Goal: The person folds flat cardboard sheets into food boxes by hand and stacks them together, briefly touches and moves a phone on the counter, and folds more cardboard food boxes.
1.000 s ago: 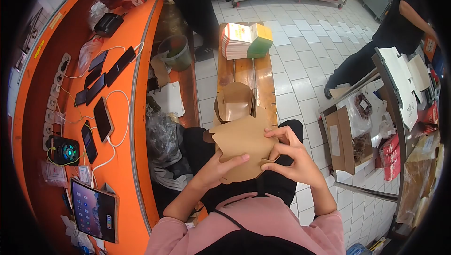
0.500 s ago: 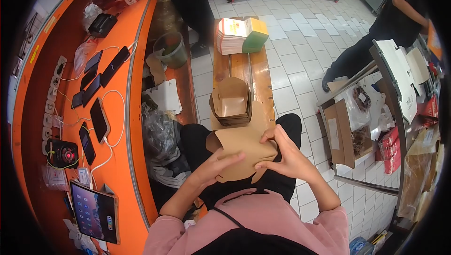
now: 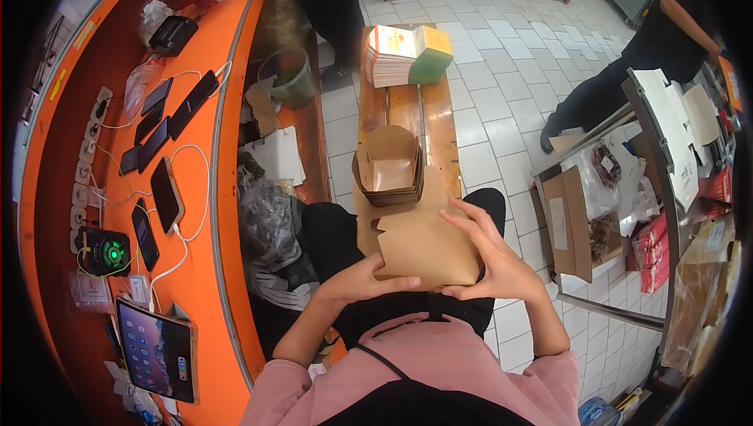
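Observation:
A brown cardboard food box, partly folded, is held over my lap between both hands. My left hand grips its left lower edge, with the thumb laid along the near side. My right hand wraps the right end, fingers on top and thumb below. A notched flap sticks out at the box's left side. Just beyond it, a nested stack of folded brown boxes sits on the wooden bench. Flat brown cardboard lies under the stack and reaches toward me.
White and green printed cartons stand at the bench's far end. On my left, an orange counter carries phones, cables and a tablet. A metal rack with boxes and bags is on my right. Two people in dark clothes stand nearby.
The box in my hands has turned and its sides are more folded in. My left hand has shifted to its lower left edge, and my right fingers have spread over the right end.

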Demonstrator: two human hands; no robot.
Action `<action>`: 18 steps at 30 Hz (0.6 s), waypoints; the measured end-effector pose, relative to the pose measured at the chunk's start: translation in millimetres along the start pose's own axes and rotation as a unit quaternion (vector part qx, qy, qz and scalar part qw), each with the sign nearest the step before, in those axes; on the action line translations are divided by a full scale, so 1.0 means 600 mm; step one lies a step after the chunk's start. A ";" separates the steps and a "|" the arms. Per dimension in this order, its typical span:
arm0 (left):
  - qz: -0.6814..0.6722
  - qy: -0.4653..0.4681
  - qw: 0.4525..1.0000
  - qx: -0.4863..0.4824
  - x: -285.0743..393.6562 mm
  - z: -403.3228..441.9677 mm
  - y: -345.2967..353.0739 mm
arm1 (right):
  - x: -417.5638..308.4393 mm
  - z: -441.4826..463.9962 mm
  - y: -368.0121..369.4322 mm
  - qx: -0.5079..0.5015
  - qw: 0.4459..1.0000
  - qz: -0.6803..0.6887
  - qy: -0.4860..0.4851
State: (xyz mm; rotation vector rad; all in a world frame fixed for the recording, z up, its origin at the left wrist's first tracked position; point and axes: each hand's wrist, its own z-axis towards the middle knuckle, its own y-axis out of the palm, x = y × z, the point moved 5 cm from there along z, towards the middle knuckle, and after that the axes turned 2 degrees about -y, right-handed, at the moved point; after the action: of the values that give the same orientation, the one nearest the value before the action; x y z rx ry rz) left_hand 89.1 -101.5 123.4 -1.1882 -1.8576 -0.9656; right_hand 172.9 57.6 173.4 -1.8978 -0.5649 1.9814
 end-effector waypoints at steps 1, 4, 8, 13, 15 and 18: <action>-0.037 0.030 0.998 0.042 0.003 0.002 -0.004 | -0.003 -0.002 0.002 -0.002 1.000 0.000 -0.001; -0.104 0.102 0.985 0.087 0.000 0.008 -0.008 | -0.018 -0.014 -0.002 0.066 0.993 -0.097 -0.005; -0.063 0.157 0.982 0.079 0.016 0.010 -0.004 | -0.025 -0.012 0.006 0.062 0.981 -0.175 0.046; -0.003 0.143 0.987 0.079 0.033 0.005 0.001 | -0.049 0.015 0.004 0.086 0.974 -0.204 -0.048; -0.005 0.154 0.984 0.084 0.034 0.000 0.001 | -0.046 0.018 0.008 0.091 0.980 -0.167 -0.056; 0.061 0.152 0.981 0.105 0.028 -0.002 -0.003 | -0.024 0.016 0.033 0.090 0.994 -0.052 -0.037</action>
State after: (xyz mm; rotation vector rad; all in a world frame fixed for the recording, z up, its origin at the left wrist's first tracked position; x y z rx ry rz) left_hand 82.4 -96.4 138.2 -0.9565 -1.5803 -0.8090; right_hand 164.5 32.6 176.3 -1.6619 -0.4776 1.9700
